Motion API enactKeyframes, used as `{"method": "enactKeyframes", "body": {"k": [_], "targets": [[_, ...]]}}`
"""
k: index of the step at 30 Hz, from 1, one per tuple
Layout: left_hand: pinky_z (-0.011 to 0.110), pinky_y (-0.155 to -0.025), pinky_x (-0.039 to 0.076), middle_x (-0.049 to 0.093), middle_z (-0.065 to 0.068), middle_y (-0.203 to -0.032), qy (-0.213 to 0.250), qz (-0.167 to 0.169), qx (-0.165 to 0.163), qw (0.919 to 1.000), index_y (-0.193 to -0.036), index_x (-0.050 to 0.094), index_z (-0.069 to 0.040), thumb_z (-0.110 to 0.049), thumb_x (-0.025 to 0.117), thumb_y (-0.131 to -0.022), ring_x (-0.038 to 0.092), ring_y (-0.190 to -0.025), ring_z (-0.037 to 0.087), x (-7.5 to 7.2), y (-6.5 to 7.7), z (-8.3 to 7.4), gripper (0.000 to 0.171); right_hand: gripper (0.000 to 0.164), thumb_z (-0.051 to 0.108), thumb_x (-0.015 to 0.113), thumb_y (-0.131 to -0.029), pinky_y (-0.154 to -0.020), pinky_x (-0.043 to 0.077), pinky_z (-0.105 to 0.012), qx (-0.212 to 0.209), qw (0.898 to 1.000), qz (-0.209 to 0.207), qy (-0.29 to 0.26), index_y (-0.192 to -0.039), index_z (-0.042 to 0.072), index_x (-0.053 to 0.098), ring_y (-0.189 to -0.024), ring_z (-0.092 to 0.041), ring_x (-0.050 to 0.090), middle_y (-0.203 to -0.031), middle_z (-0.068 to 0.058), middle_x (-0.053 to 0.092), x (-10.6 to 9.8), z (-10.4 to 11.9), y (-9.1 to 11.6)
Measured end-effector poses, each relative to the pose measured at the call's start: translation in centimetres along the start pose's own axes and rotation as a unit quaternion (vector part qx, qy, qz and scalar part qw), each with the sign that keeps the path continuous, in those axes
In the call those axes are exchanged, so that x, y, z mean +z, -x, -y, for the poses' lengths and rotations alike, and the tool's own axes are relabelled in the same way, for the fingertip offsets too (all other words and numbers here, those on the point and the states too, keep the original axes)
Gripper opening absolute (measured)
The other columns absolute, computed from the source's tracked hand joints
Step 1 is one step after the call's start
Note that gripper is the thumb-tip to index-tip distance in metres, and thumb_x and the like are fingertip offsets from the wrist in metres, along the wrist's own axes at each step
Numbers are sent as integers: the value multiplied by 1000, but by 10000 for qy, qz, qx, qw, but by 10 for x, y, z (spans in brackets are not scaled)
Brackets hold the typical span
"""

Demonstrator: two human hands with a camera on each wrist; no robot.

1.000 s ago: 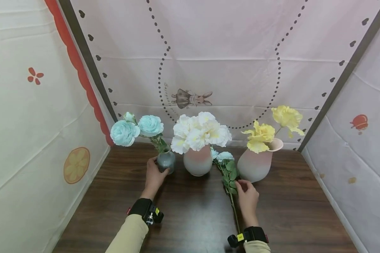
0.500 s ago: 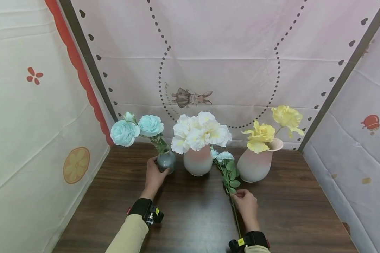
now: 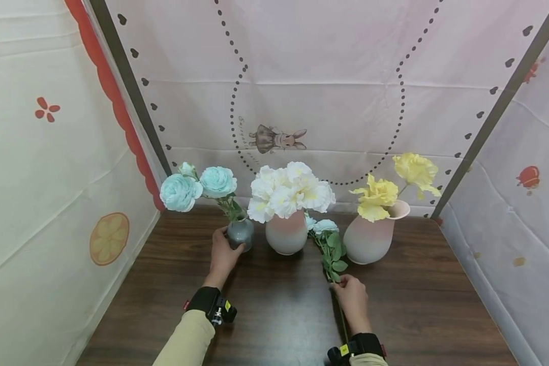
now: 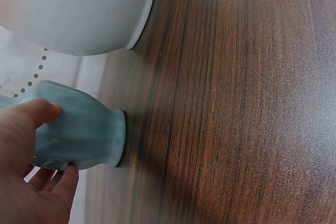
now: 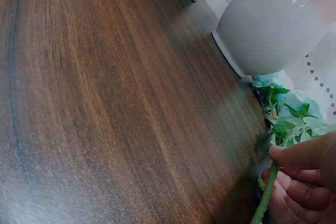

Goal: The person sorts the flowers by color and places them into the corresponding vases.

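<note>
A small blue-grey vase (image 3: pixel 240 235) stands upright with light-blue flowers (image 3: pixel 181 192) leaning left out of its neck. My left hand (image 3: pixel 222 256) grips its body, thumb on one side and fingers on the other, as the left wrist view shows around the vase (image 4: pixel 86 129). Between the other two vases lies a light-blue flower stem (image 3: pixel 333 250) with green leaves, its blooms toward the back. My right hand (image 3: pixel 351 300) pinches this stem just below the leaves; in the right wrist view thumb and fingers close on the green stem (image 5: pixel 269 190).
A round pink-and-white vase (image 3: pixel 285 235) with white flowers (image 3: pixel 289 190) stands in the middle. To the right is a pink-and-white pitcher-shaped vase (image 3: pixel 368 239) with yellow flowers (image 3: pixel 377 198). Printed cloth walls (image 3: pixel 320 112) enclose the wooden table (image 3: pixel 274 315) at back and sides.
My right hand has slid down from the leaves toward the bare stem, moving slightly left and nearer, and now pinches it. The left hand stays on the vase.
</note>
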State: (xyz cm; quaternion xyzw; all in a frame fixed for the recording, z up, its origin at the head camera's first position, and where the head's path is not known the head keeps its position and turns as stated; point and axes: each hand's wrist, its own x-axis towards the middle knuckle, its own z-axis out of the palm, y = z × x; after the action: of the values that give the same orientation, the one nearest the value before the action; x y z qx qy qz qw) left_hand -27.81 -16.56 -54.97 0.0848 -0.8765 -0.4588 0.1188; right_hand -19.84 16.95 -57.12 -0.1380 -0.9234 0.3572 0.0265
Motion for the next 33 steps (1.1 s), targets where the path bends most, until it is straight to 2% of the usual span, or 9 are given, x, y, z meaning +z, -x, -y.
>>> {"method": "enactKeyframes", "body": {"k": [13,23,28,33], "targets": [[54,-110,44,37,29,-140,25,-6,12,10000,-140,32,6,-10,76,-86,46,-130,45,1,-2,0,71,14,15,75,-87,-56,42,-30,-76,9993,-98,-365,-90,2,74,-63,-16,58,-75,-8,69,3,-2,-2],[54,-110,44,37,29,-140,22,28,-5,10000,-141,31,7,-10,75,-86,45,-131,44,1,-4,1,72,13,14,74,-88,-57,46,-30,-23,9975,-119,-694,-94,2,73,-68,-19,63,-83,-13,73,0,-4,2],[54,-110,44,37,29,-141,7,24,-9,10000,-141,31,7,-10,75,-86,45,-131,44,0,-3,1,72,12,13,73,-89,-58,46,-28,-8,9941,-307,-1041,-94,2,72,-66,-15,60,-81,-12,72,-2,-1,4],[54,-107,45,36,28,-141,-42,47,-42,10000,-142,31,6,-12,75,-87,46,-130,44,1,-4,2,72,14,11,72,-91,-56,46,-26,-45,9859,-561,-1576,-98,0,71,-64,-11,60,-83,-15,73,-9,8,7]]}}
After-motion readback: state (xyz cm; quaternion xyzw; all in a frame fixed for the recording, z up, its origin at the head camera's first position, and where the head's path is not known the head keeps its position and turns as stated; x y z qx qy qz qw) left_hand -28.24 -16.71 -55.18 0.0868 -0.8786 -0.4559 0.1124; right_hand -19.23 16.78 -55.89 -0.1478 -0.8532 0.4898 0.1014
